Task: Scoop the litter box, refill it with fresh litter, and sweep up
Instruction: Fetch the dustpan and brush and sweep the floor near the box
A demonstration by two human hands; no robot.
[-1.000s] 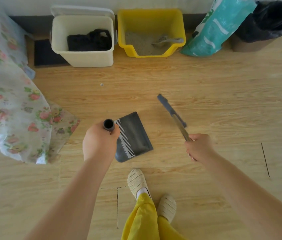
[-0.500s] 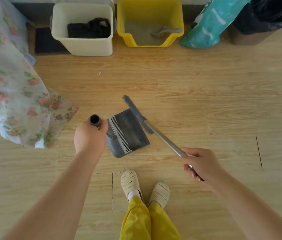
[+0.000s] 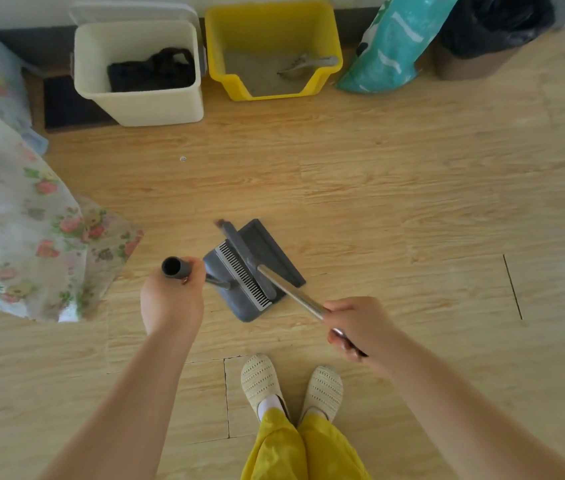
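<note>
A grey dustpan (image 3: 275, 258) rests on the wooden floor just ahead of my feet. My left hand (image 3: 172, 299) grips its upright dark handle (image 3: 175, 267). My right hand (image 3: 360, 329) holds the metal shaft of a broom (image 3: 291, 292); its grey head (image 3: 243, 254) lies across the pan over the comb teeth. At the far wall stands the yellow litter box (image 3: 270, 81) with grey litter and a scoop (image 3: 308, 64) in it. A teal litter bag (image 3: 391, 46) leans to its right.
A cream bin (image 3: 142, 102) with a black bag inside stands left of the litter box. A black-lined bin (image 3: 488, 32) sits at the far right. A floral cloth (image 3: 14, 220) hangs at the left. A small speck (image 3: 182, 159) lies on the floor.
The broom head has swung left from the open floor onto the dustpan. My right hand has dropped lower and nearer to me. The left hand stays on the dustpan handle.
</note>
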